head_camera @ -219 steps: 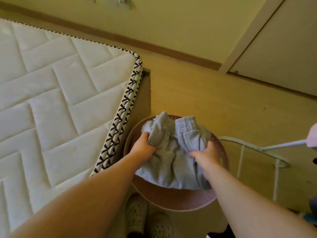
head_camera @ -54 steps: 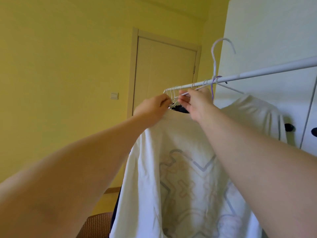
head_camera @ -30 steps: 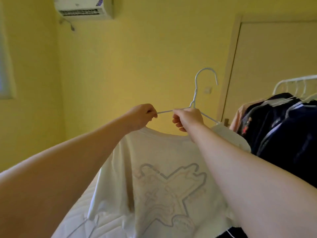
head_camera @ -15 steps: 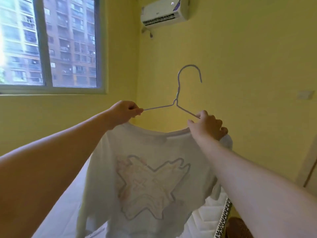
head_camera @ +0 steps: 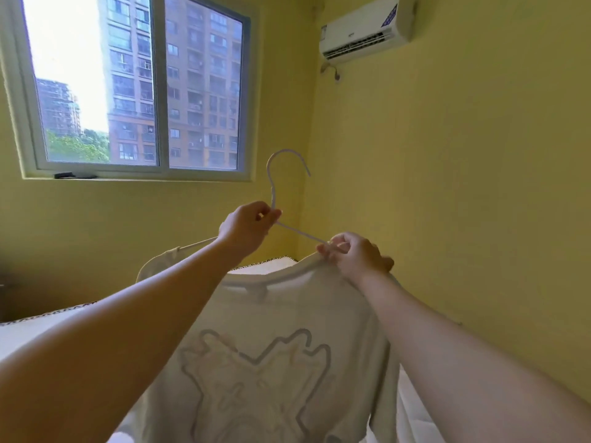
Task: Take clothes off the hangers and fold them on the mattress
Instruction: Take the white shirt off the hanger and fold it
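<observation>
— The hands, what are they doing?
— The left hand (head_camera: 246, 228) is pinching the white hanger (head_camera: 271, 187) at its neck, mid-frame. The right hand (head_camera: 358, 257) is gripping the collar of the white T-shirt (head_camera: 271, 353) beside the hanger's arm.
— And the shirt?
— It's draping down the lower centre, in front of the mattress (head_camera: 22, 330), its shoulder at frame left sitting on the hanger.

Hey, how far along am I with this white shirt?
Done: the hanger is off any rail, hook free. In hand: left hand grips its neck, right hand pinches the white shirt at the collar. Left: slip it off, fold it on the mattress.
</observation>
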